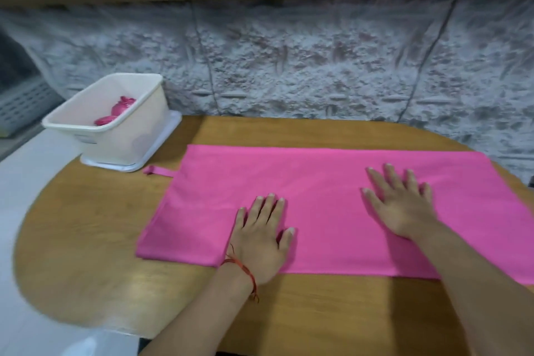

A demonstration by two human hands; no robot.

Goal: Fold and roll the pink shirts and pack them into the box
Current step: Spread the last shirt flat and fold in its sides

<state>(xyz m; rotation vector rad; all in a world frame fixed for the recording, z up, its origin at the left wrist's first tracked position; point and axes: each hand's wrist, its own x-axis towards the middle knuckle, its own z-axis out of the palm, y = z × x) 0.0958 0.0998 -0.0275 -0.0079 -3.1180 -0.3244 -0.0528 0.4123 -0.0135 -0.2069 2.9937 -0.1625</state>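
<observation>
On the wooden worktop (86, 225), in the head view, a pink shirt (332, 211) is lying folded into a long flat band, its long edges running left to right. The left hand (261, 237) is pressing flat on the near-left part of the band, fingers straight and close together. The right hand (401, 202) is pressing flat further right and further back, fingers straight and spread. Neither hand is gripping cloth. A small pink strip (159, 170) is sticking out past the far-left corner of the band. The white box (138, 136) is standing at the far left of the worktop, well apart from both hands, and is holding two rolled pink shirts (118, 113).

The step in hand appears to be smoothing the band before rolling. Recommended procedure:
- Sweep both palms outward toward the short ends, driving out air and creases.
- Tuck the protruding strip under so that it is not catching in the roll.
- Check that the long edges are lying parallel; an uneven band is likely to roll into a cone.
- Start the roll at one short end, tight and level.

The near-right corner is running out of view and cannot be checked.
</observation>
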